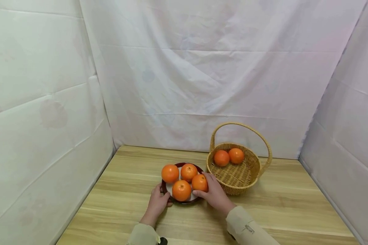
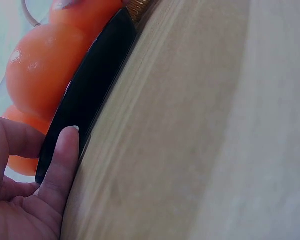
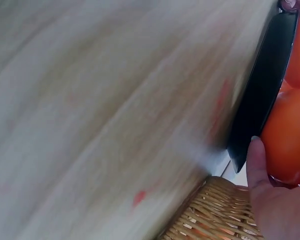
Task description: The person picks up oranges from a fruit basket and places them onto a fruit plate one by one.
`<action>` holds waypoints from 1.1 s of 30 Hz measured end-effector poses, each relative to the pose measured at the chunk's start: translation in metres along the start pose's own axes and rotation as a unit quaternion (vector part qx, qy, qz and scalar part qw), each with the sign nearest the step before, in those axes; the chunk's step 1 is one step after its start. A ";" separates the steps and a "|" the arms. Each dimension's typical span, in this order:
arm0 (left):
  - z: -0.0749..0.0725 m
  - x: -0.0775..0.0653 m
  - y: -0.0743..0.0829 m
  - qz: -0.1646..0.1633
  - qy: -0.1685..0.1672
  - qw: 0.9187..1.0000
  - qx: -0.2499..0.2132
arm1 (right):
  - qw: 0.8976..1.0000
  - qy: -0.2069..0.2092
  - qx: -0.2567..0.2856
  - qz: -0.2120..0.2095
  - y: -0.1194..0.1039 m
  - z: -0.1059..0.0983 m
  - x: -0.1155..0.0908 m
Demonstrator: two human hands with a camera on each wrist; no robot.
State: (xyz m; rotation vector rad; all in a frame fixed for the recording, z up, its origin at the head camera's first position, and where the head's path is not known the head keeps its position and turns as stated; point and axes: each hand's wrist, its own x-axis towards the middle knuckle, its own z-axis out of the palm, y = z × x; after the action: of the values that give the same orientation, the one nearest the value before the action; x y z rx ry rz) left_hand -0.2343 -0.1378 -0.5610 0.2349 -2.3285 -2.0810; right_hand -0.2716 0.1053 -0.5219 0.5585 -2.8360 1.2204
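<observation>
A round dark-rimmed plate (image 1: 185, 202) with a pale inside holds several oranges, among them a front orange (image 1: 181, 190) and a left orange (image 1: 170, 174). My left hand (image 1: 157, 201) grips the plate's left front rim; in the left wrist view, its digits lie on both sides of the black wall (image 2: 97, 70). On the plate's right side, my right hand (image 1: 215, 194) holds an orange (image 1: 199, 183), thumb at the front and fingers over the far side. The right wrist view shows the thumb (image 3: 257, 162) against that orange (image 3: 288, 137), beside the plate wall.
Just right of the plate stands a wicker basket (image 1: 233, 185) with a tall arched handle (image 1: 242, 125). Two oranges (image 1: 221, 158) lie in its back left part. The wooden table (image 1: 110, 211) is bordered by white cloth walls (image 1: 184, 85) at the back and both sides.
</observation>
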 end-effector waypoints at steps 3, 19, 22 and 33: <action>0.000 0.000 0.001 0.001 0.001 1.000 0.001 | 1.000 -0.003 0.015 -0.008 0.001 0.002 0.001; 0.001 0.001 -0.001 0.011 0.005 1.000 0.005 | 0.999 -0.022 0.006 -0.023 0.004 0.005 0.007; 0.001 0.001 -0.001 0.010 0.007 1.000 0.003 | 0.999 -0.022 0.005 -0.024 0.002 0.004 0.005; 0.000 0.001 -0.001 0.007 0.001 1.000 0.001 | 1.000 -0.029 0.005 -0.006 0.004 0.000 0.000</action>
State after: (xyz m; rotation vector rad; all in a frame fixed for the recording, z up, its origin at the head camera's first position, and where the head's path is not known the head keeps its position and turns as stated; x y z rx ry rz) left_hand -0.2355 -0.1380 -0.5618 0.2191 -2.3230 -2.0720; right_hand -0.2726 0.1081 -0.5247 0.6202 -2.8703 1.2372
